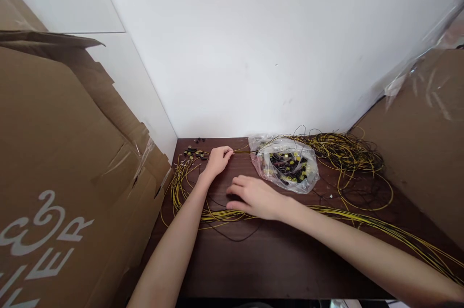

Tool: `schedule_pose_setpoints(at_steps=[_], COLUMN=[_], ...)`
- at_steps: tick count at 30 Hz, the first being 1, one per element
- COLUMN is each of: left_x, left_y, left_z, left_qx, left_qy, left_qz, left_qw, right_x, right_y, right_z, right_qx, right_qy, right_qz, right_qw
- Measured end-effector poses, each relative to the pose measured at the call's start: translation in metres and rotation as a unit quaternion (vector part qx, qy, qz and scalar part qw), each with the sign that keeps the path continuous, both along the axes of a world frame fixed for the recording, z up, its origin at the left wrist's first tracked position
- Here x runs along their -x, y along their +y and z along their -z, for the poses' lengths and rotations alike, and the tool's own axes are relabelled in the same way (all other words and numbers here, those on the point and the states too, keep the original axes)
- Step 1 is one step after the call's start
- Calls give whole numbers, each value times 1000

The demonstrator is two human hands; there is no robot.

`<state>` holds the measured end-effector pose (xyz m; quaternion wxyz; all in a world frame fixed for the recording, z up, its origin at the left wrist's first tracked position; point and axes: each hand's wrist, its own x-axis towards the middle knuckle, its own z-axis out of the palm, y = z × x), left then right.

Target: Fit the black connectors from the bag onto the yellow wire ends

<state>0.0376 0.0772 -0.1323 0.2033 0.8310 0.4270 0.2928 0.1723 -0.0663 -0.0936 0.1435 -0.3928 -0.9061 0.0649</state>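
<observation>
My left hand (219,160) is closed in a pinch on a thin yellow wire (243,152), which stretches rightward toward a clear plastic bag (312,178). Below and to the right, my right hand (253,197) hovers with fingers loosely curled and apart, nothing visible in it. Under that hand runs a bundle of yellow and black wires (362,219), crossing the table and curving up at the left. Inside the open bag lie many small black and yellow parts (289,167). More such small parts (194,153) are scattered behind my left hand.
A tangled heap of yellow and black wires (340,151) lies at the back right of the brown table (282,264). Large cardboard boxes flank the table, one at left (72,129) and one at right (424,129). A white wall (253,56) closes off the back.
</observation>
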Motion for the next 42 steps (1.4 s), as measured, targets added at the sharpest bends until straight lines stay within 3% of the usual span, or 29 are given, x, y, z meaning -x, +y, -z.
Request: schedule_pose_setpoints(at_steps=[8, 14, 18, 21, 25, 28, 31, 42], left_x=[-1, -3, -2, 0, 2, 2, 3, 19], left_y=[6, 4, 0, -3, -6, -9, -11, 2], left_z=[-6, 2, 7, 7, 5, 2, -1, -4], left_qx=[40, 17, -10, -26, -48, -70, -94, -141], left_qy=[22, 16, 3, -8, -33, -56, -61, 15], left_qz=[-2, -16, -15, 4, 32, 40, 22, -13], left_qw=[999, 1000, 1000, 1000, 998, 995, 993, 990], right_x=[33, 52, 36, 10, -23, -35, -40, -73], right_y=[-63, -85, -52, 0, 66, 93, 104, 113], right_z=[31, 31, 11, -1, 3, 10, 7, -51], right_qx=[1, 2, 13, -27, -82, -80, -73, -54], right_qy=[19, 35, 80, 127, 86, -5, -15, 103], right_qz=[-9, -65, -39, 73, 191, 173, 150, 69], right_qw=[1000, 997, 996, 989, 974, 982, 986, 991])
